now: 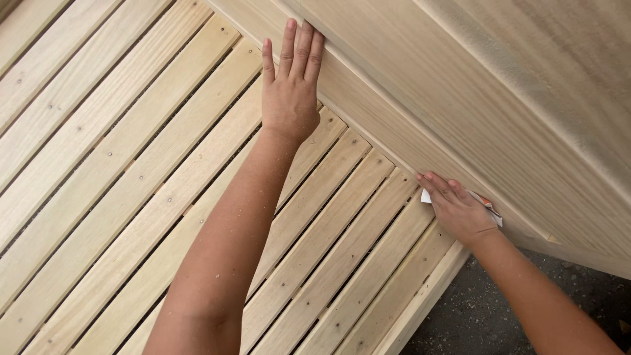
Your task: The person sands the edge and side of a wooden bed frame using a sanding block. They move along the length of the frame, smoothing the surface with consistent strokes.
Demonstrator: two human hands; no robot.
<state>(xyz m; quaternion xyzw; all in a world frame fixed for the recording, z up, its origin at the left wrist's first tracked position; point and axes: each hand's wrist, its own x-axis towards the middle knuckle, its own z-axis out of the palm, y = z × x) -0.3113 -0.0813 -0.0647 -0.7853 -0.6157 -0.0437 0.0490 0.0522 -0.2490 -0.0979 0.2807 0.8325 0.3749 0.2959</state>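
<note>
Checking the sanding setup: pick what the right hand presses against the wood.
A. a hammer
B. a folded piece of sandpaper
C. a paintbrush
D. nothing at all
B: the right hand lies flat on a small folded sheet of sandpaper, whose white and orange edges show under the fingers, against the upright board.

We count two hands, left (289, 98) and right (458, 212), one folded sheet of sandpaper (491, 209), one slatted wooden surface (131, 171) and one upright wooden panel (499, 85).
</note>
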